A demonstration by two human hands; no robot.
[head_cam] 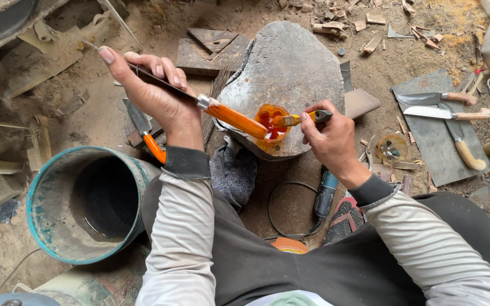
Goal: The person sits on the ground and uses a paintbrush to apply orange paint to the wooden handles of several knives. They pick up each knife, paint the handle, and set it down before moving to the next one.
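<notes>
Orange stain fills a small cup (271,120) on the flat stone (290,68). His right hand (331,139) pinches a brush (301,119), its bristles dipped in the cup. His left hand (154,93) grips a knife (222,113) by the blade, mostly hidden under the fingers, the orange handle over the cup. Another knife (146,133) lies half hidden behind that wrist.
</notes>
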